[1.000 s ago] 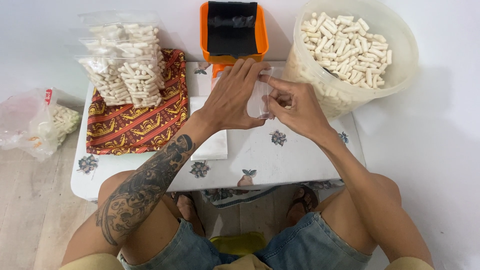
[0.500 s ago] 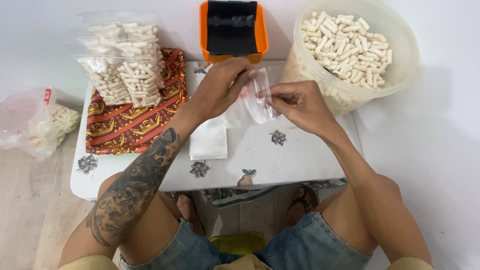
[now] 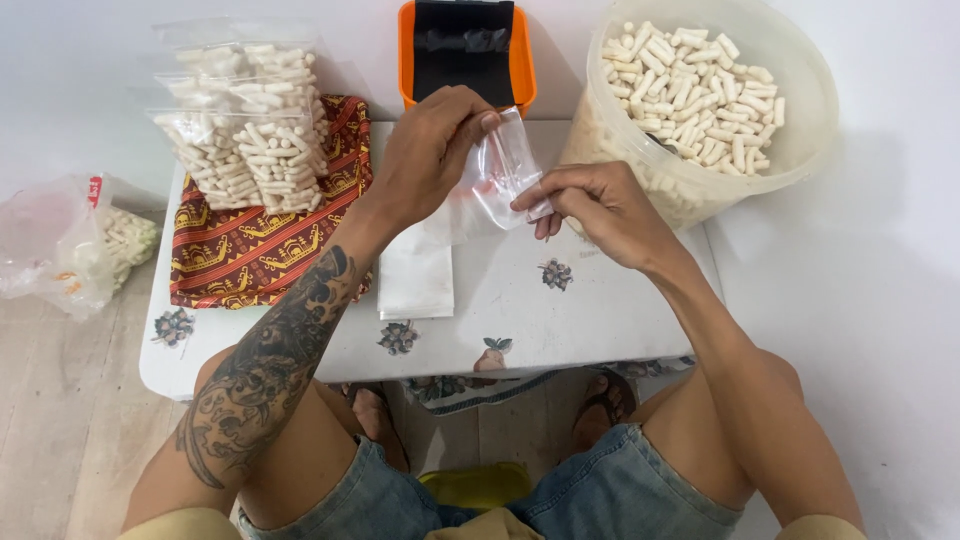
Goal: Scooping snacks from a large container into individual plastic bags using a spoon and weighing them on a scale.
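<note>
Landmark: white bench (image 3: 620,310), low, small flower prints on top.

Tub (image 3: 790,140): lge round translucent plastic, at bench's far right corner, filled w/ short pale cylindrical pieces (image 3: 690,80).

Cloth (image 3: 260,240): red w/ gold pattern, covers bench's left part. On it, stack of filled bags (image 3: 245,130), clear, rectangular, packed w/ same pale pieces, piled toward far left corner.

Orange tray (image 3: 468,50): rectangular, black inside, just beyond bench's far edge, centre.

Loose bag (image 3: 70,245): crumpled clear plastic w/ red mark at top, on floor left of bench, pale pieces inside.

Flat empty bags (image 3: 415,275): small white-clear pile on bench, beside cloth's right edge.

Clear bag (image 3: 495,175): small, empty, held above bench centre, near the tub, between both hands.

Left hand (image 3: 430,150): grip pressed together, thumb and fingers pinching bag's upper edge.

Right hand (image 3: 600,205): grip pinching bag's lower right corner, thumb against forefinger; other fingers curled under.

Left forearm tattooed. Blue denim shorts, sandalled feet below bench's near edge.
</note>
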